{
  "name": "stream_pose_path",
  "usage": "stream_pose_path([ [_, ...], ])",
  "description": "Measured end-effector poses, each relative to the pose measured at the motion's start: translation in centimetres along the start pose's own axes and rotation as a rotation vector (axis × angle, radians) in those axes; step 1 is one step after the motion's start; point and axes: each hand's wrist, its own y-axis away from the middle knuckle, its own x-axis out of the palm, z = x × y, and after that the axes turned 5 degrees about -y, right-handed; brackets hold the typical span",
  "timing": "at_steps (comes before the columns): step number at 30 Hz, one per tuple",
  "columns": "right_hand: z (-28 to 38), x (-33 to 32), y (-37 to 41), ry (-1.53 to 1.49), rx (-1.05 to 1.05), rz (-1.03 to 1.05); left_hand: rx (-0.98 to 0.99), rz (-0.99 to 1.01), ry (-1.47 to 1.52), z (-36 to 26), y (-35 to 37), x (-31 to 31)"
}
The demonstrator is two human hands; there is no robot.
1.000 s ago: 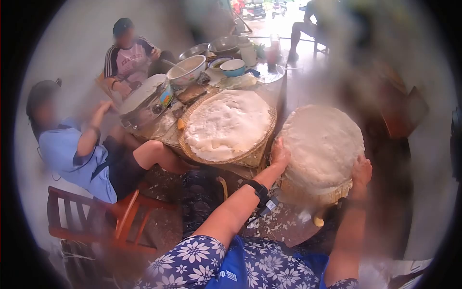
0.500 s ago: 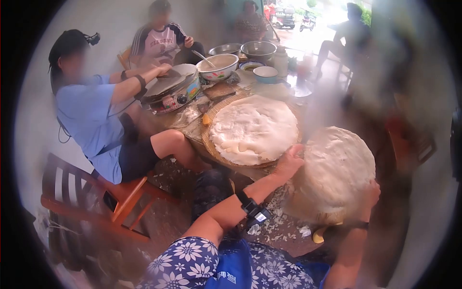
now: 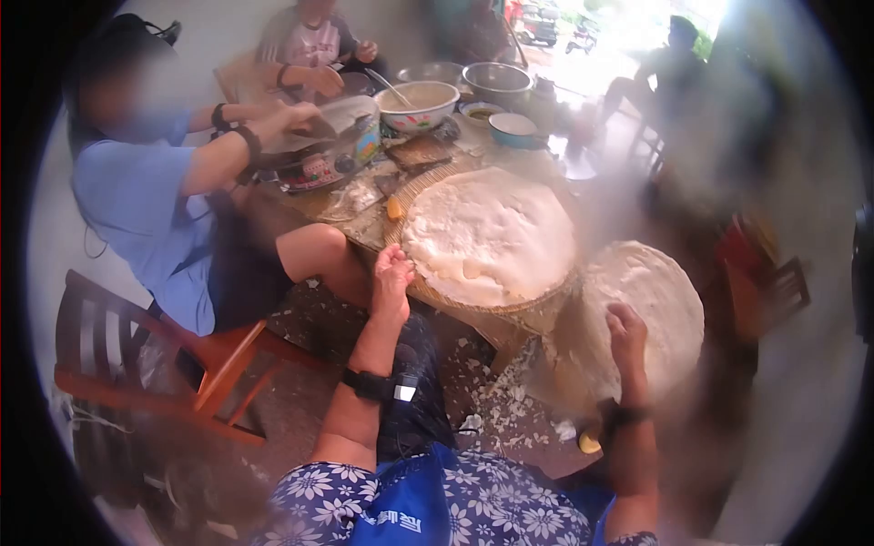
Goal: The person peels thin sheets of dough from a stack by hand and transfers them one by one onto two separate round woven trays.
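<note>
Two hands [image 3: 393,273] [image 3: 628,329], two white-topped woven trays [image 3: 510,305] [image 3: 569,369]

Round woven bamboo tray [image 3: 523,308] lies flat on the table [image 3: 360,229], its near rim at the table's edge. A white, wrinkled round sheet [image 3: 492,229] covers almost its whole face. Second round white-covered tray [image 3: 672,293], partly blurred, stands tilted just beside and lower than the first.

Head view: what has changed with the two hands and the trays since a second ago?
The left hand let go of the lower tray and moved left to the near rim of the table tray. The right hand shifted from the lower tray's right rim onto its white sheet. The table tray stayed put.
</note>
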Motion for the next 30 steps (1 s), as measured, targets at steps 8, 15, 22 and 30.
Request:
stream_pose_path([
  [8,2.9,7.0,-2.6,-0.641,0.364,0.221,-0.022,0.010,0.010,0.8,-0.3,-1.1],
  [15,4.9,8.4,-4.0,-0.671,0.559,0.124,-0.060,0.060,0.188,0.3,-0.3,-1.6],
  [22,4.7,8.7,-4.7,-0.737,0.681,0.124,-0.096,0.063,0.221,0.4,-0.4,-1.9],
  [30,2.4,9.4,-5.1,-0.726,0.602,0.116,-0.107,0.072,0.229,0.3,0.0,-1.8],
])
